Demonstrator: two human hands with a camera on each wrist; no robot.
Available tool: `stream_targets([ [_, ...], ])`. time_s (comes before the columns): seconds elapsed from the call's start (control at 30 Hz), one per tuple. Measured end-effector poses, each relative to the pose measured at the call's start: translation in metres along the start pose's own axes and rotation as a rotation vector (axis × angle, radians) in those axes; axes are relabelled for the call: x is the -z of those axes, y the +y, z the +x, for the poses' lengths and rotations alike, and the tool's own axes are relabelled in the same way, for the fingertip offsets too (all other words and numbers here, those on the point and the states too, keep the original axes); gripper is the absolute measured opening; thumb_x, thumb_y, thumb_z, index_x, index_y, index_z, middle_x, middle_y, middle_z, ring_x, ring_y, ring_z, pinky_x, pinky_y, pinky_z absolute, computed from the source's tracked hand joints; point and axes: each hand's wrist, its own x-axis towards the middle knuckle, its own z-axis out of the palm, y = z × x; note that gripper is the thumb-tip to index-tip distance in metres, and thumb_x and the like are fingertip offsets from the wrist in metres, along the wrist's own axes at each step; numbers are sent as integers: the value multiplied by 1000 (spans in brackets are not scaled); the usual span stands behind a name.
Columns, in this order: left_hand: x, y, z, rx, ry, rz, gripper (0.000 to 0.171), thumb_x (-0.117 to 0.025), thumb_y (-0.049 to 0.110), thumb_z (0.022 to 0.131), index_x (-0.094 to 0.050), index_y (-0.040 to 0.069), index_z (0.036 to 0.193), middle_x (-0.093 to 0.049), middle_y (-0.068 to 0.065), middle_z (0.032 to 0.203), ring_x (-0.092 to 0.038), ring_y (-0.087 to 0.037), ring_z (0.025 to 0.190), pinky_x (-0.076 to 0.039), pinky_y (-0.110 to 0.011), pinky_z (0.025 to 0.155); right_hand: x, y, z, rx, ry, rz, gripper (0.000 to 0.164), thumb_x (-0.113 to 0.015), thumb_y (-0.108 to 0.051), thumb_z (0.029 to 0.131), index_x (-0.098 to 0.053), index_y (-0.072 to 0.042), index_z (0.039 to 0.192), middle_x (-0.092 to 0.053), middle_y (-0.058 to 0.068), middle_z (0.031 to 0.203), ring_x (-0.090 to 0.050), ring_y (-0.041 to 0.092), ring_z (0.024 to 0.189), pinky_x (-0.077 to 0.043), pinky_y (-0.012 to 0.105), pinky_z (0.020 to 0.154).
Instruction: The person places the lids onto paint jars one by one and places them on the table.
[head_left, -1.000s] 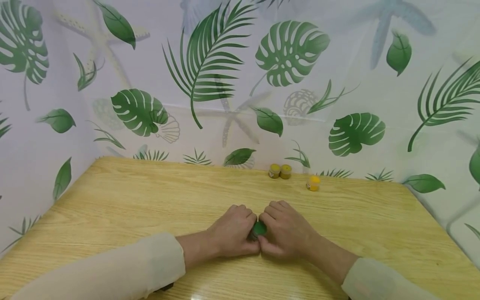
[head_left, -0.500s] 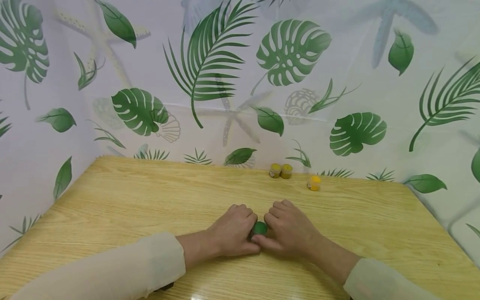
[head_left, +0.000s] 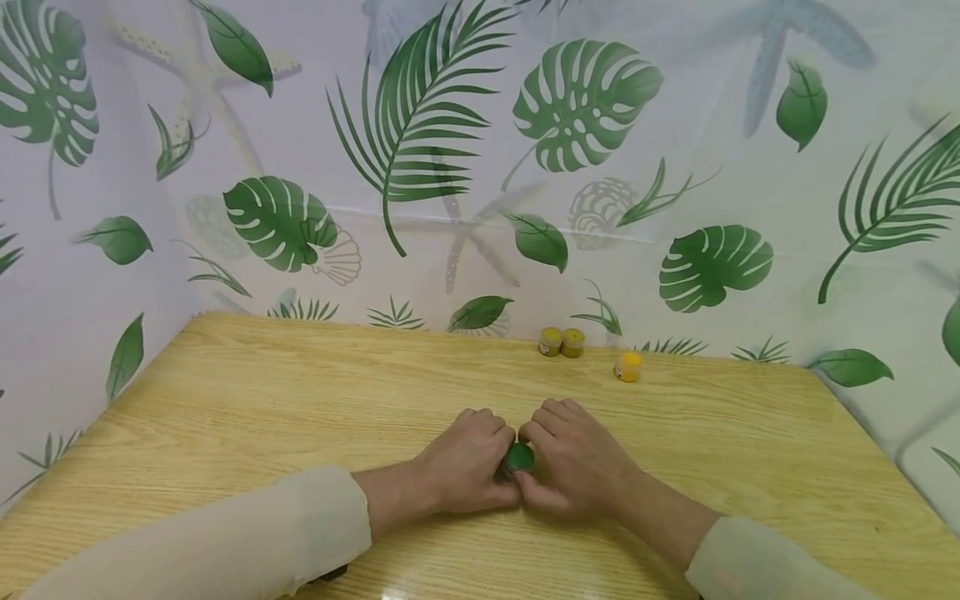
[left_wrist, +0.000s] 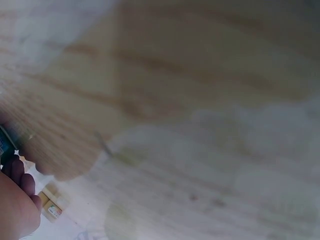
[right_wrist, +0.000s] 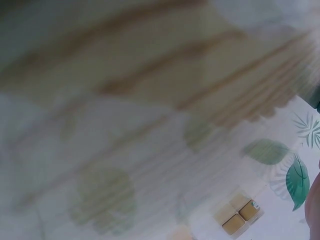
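Note:
A small paint jar with a green top (head_left: 520, 457) stands between the two hands near the front middle of the table in the head view. My left hand (head_left: 468, 462) grips its left side, fingers curled behind and thumb in front. From the right, my right hand (head_left: 573, 458) pinches the jar around its top, fingertips and thumb right at the rim. Most of the jar's body is hidden by the hands. At the left edge of the left wrist view, part of the dark green jar (left_wrist: 6, 145) shows above curled fingers (left_wrist: 27, 184).
Two small jars with olive-yellow tops (head_left: 562, 342) stand side by side at the table's back edge. To their right is a jar with an orange-yellow top (head_left: 627, 367). A leaf-patterned cloth (head_left: 465, 167) hangs behind the wooden table (head_left: 300, 392).
Half a second ago the right fingers were spread away from the jar's top; now they have come back left and close around it. The left hand and jar keep their place.

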Motion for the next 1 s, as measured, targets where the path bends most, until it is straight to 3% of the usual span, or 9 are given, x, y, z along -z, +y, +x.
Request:
stream_targets([
  [0.33,-1,0,0,-4,8,1,28,-68,43,81,-53,20,74,-48,10,69,-43,-8,66,-34,-22,64,-2,1,-1,13,6,-9,26,-60,-37,79,-59,-13,86,-52,-4,78,-46,15,75,-41,31,71],
  [0.57,-1,-1,0,-4,3,-2,29,-70,44,79,-55,20,75,-49,10,70,-42,-8,66,-33,-21,64,-1,0,-1,-6,-14,-8,27,-60,-40,84,-57,-13,82,-48,-6,75,-44,14,73,-39,30,70],
  [0.7,0,-1,-1,-2,-19,-3,31,-71,45,79,-54,20,76,-47,10,70,-41,-7,67,-32,-21,64,-1,-1,-1,-19,-11,-20,37,-55,-48,93,-52,-16,75,-43,-8,70,-41,12,69,-37,28,68],
  [0.87,1,-1,0,11,-49,-5,33,-70,47,80,-51,20,76,-45,10,70,-40,-8,67,-31,-21,65,-2,-1,-1,-47,31,-25,56,-42,-62,98,-40,-20,62,-28,-11,59,-28,7,57,-32,25,61],
  [1.0,1,-1,0,12,-52,-10,33,-70,47,81,-52,20,77,-46,10,71,-40,-8,68,-31,-22,65,-2,-1,-2,-60,42,-15,57,-39,-62,99,-49,-18,65,-39,-10,61,-34,8,58,-35,25,60],
])
